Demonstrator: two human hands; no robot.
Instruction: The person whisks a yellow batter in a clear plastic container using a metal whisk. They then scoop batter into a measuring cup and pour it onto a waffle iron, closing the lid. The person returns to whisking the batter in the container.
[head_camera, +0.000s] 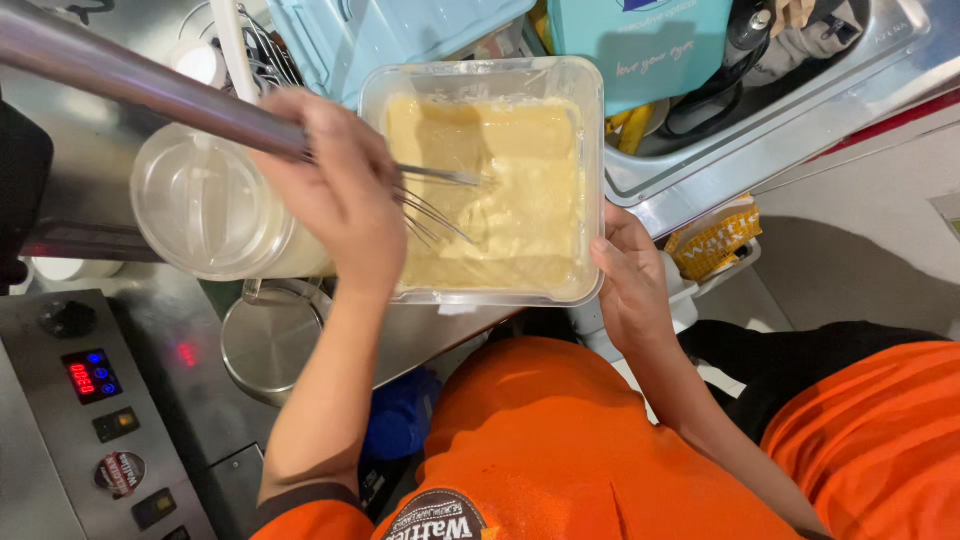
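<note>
A clear square plastic container (590, 190) holds pale yellow batter (520, 200) and rests on a steel counter. My left hand (340, 190) grips a metal whisk (150, 90) whose long handle runs up to the left. The whisk's wires sit in the batter at the container's left side. My right hand (625, 280) holds the container's near right corner, thumb on the rim. My orange shirt fills the bottom of the view.
A clear round lidded tub (205, 205) stands left of the container, with a round steel lid (270, 340) below it. A control panel with a red display (90, 380) is at lower left. A steel sink (800, 100) with light blue boxes (650, 40) lies behind, and a yellow packet (715, 240) sits to the right.
</note>
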